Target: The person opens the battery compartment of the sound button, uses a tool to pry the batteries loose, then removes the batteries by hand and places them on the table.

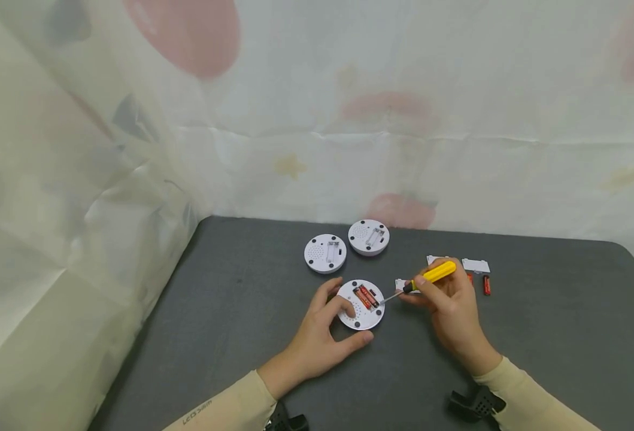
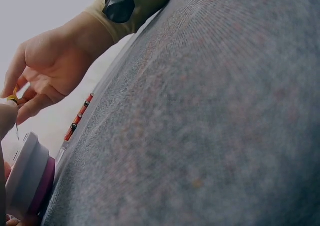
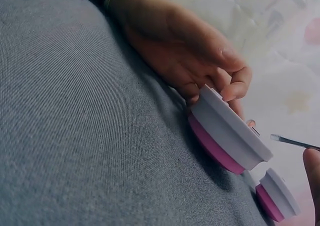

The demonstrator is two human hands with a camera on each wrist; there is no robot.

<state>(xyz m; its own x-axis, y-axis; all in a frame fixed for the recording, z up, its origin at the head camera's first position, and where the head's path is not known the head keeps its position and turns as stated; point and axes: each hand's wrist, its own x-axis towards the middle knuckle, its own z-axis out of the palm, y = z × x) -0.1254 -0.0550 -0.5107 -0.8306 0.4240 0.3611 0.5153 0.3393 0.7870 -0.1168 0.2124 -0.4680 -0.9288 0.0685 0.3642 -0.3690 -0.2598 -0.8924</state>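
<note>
My left hand (image 1: 317, 342) grips a round white battery device (image 1: 364, 315), its index finger bent over the dotted holes on top and its thumb by the near edge. Two red-and-black batteries (image 1: 366, 297) lie in the device's compartment. In the right wrist view, this device (image 3: 227, 128) shows a magenta lower part against the table. My right hand (image 1: 457, 320) pinches a yellow-and-black screwdriver (image 1: 438, 272), pointing left and down. Its shaft reaches the device's right edge in the head view; the flat tip (image 3: 276, 137) stands apart from the device in the right wrist view.
Behind the left hand stand two similar round devices, one to the left (image 1: 317, 254) and one to the right (image 1: 364, 237), their compartments without batteries. White covers (image 1: 475, 266) and a loose red battery (image 1: 487, 286) lie around the right hand. A patterned cloth (image 1: 317, 173) hangs behind the table.
</note>
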